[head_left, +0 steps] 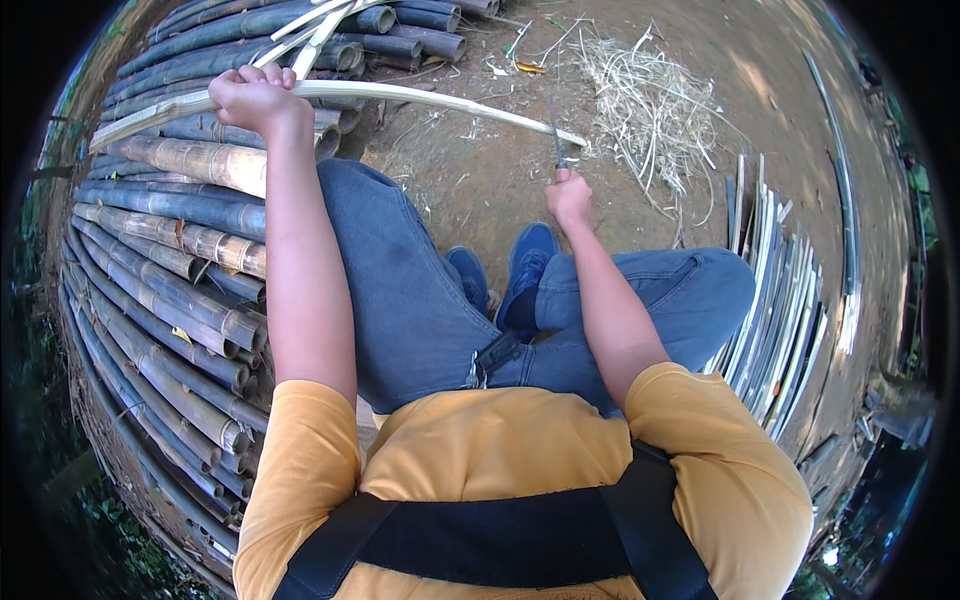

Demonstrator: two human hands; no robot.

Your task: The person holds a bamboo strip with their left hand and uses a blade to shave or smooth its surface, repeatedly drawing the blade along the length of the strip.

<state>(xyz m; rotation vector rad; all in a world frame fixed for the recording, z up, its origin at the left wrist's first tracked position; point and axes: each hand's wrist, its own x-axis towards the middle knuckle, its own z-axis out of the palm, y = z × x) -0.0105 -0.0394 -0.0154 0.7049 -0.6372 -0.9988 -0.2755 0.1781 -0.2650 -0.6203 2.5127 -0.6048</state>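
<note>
My left hand is closed round a long pale bamboo strip at the upper left. The strip runs rightward in a shallow curve, and its far right end lies by the knife's blade. Beyond my knees, my right hand grips the handle of a knife, its thin blade pointing away from me. The blade crosses the strip close to its end; whether it cuts into it I cannot tell. Other pale split strips lie behind my left hand.
Stacked bamboo poles fill the left side. A tangle of pale shavings lies on the dirt ground at the upper right. Split bamboo strips are bundled beside my right knee. A long dark pole lies farther right.
</note>
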